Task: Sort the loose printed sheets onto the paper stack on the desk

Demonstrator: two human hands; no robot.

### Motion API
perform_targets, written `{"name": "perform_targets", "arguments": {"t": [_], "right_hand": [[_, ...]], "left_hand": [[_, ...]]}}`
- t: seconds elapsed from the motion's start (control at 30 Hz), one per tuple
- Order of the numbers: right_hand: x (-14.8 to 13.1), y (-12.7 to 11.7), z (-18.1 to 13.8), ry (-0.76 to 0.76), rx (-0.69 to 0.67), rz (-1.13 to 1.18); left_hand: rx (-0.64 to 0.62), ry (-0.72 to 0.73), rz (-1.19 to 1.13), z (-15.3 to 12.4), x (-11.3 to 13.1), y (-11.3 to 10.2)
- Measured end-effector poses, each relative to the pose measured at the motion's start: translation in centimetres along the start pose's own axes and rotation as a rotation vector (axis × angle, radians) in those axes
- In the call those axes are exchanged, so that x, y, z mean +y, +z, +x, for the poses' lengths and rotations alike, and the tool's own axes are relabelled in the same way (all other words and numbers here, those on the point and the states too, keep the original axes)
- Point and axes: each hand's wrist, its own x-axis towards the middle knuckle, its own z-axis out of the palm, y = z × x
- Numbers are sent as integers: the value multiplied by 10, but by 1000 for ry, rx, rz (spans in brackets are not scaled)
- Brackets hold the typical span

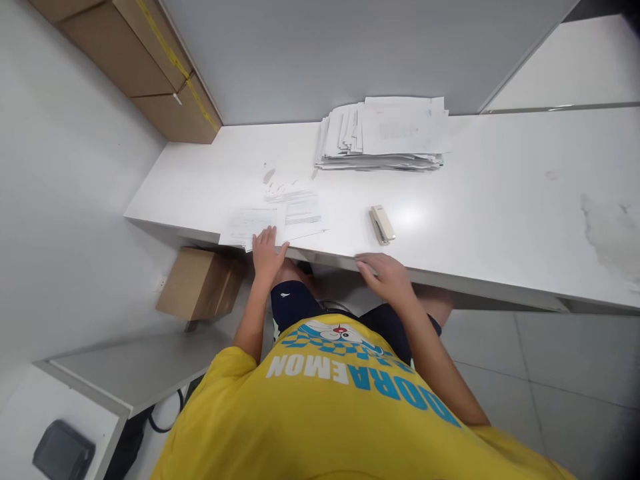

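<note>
My left hand [267,255] lies flat at the desk's front edge, its fingers spread over loose printed sheets [250,225]. My right hand [385,272] rests on the same edge farther right, fingers stretched along it and nothing in them. Just beyond that hand a beige stapler [383,223] lies on the white desk, touched by neither hand. A thick, uneven stack of printed papers [400,130] sits at the back of the desk against the grey panel.
The white desk [500,200] runs across the view, with a grey panel [320,60] behind. Cardboard boxes [120,50] are piled at the back left; another cardboard box [195,283] stands below the desk's left end. A dark object [64,450] lies on a white surface, lower left.
</note>
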Motion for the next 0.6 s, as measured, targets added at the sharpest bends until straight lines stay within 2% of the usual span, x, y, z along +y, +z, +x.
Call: {"name": "perform_targets", "arguments": {"t": [0.07, 0.13, 0.2, 0.3, 0.43, 0.53, 0.6], "right_hand": [[-9, 21, 30, -123, -98, 30], [-12, 40, 62, -166, -187, -13], [-9, 56, 90, -110, -247, -93], [-2, 74, 118, 41, -300, -151], [-3, 84, 123, 50, -249, -129], [-8, 82, 116, 22, -197, -107], [-10, 80, 114, 8, -187, -97]], "left_hand": [[-23, 107, -3, -2, -3, -2], [-75, 245, -1, -3, -10, -8], [-109, 340, -14, -2, -20, -15], [-104, 359, -55, 0, -35, -24], [-39, 303, -71, 1, -44, -24], [36, 283, -73, 5, -40, -18], [41, 312, -70, 11, -32, -14]]}}
